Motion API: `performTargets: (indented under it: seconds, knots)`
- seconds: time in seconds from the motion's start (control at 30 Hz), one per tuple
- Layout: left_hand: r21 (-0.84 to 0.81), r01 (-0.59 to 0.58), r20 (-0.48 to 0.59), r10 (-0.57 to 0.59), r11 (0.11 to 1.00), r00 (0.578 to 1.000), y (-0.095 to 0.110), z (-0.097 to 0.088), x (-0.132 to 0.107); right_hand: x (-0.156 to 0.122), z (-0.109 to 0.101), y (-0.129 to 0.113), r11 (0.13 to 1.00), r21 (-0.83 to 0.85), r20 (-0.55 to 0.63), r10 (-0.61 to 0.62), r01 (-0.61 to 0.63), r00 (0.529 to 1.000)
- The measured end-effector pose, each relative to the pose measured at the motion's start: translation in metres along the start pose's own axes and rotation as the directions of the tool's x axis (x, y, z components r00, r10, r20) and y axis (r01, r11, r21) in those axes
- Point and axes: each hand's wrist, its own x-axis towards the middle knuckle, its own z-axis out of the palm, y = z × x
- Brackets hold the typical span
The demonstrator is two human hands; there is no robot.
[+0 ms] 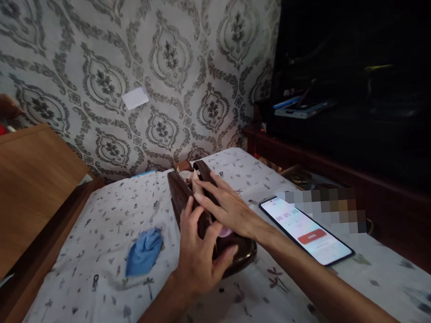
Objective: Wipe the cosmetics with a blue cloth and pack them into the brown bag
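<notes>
A dark brown zip pouch [183, 193] lies on the patterned white cloth [108, 267] in the middle, its top open with small items showing at its far end. My left hand [200, 253] grips the near end of the pouch, thumb against its side. My right hand [224, 205] lies across the top of the pouch, fingers stretched out and pointing to the opening. Something pink shows under my right palm.
A crumpled blue cloth [144, 250] lies left of the pouch. A phone [307, 231] with a lit timer screen lies to the right. A wooden board [21, 190] stands at the left, a dark wooden shelf [349, 172] at the right, a patterned wall behind.
</notes>
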Motion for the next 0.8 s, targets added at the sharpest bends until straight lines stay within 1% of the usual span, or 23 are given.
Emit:
performTargets:
  seconds: [0.07,0.13,0.17,0.23,0.27,0.33,0.37,0.43,0.53,0.63,0.7,0.73,0.8]
  knots:
    - [-0.119,0.026,-0.051,-0.033,0.993,0.998,-0.005,-0.005,-0.003,0.000,0.001,-0.004,0.999,-0.025,0.023,0.048,-0.047,0.999]
    - [-0.223,0.131,-0.098,-0.156,0.966,0.983,-0.017,-0.010,-0.001,-0.001,0.001,-0.008,0.997,-0.055,0.040,0.065,-0.063,0.997]
    - [-0.254,0.204,-0.120,-0.241,0.945,0.963,-0.027,-0.012,0.002,-0.001,0.002,-0.009,0.995,-0.073,0.041,0.064,-0.061,0.997]
    - [-0.280,0.352,-0.163,-0.406,0.893,0.899,-0.052,-0.012,0.014,-0.001,0.001,-0.011,0.993,-0.099,0.047,0.063,-0.058,0.997]
    - [-0.270,0.410,-0.170,-0.462,0.871,0.870,-0.067,-0.011,0.022,-0.001,0.001,-0.012,0.993,-0.104,0.050,0.066,-0.061,0.997]
    - [-0.292,0.495,-0.123,-0.545,0.818,0.829,-0.095,-0.004,0.040,0.001,-0.001,-0.013,0.991,-0.105,0.053,0.084,-0.079,0.995]
    - [-0.318,0.521,-0.076,-0.569,0.792,0.819,-0.107,0.000,0.047,0.002,-0.002,-0.014,0.991,-0.103,0.058,0.093,-0.086,0.994]
    - [-0.350,0.528,-0.011,-0.567,0.773,0.823,-0.123,0.006,0.058,0.004,-0.005,-0.015,0.992,-0.090,0.076,0.094,-0.087,0.993]
    - [-0.367,0.496,0.000,-0.533,0.787,0.846,-0.128,0.009,0.064,0.007,-0.007,-0.018,0.995,-0.058,0.116,0.082,-0.075,0.990]
    - [-0.382,0.492,0.010,-0.529,0.782,0.849,-0.129,0.005,0.066,0.008,-0.008,-0.021,0.996,-0.057,0.156,0.083,-0.075,0.984]
    - [-0.394,0.521,0.027,-0.557,0.757,0.830,-0.136,0.001,0.070,0.008,-0.009,-0.023,0.996,-0.065,0.171,0.071,-0.060,0.983]
    - [-0.402,0.548,0.038,-0.584,0.734,0.811,-0.142,0.001,0.074,0.008,-0.009,-0.024,0.996,-0.069,0.177,0.064,-0.053,0.982]
    - [-0.421,0.621,0.069,-0.659,0.661,0.749,-0.159,0.002,0.085,0.008,-0.010,-0.026,0.996,-0.080,0.191,0.062,-0.048,0.980]
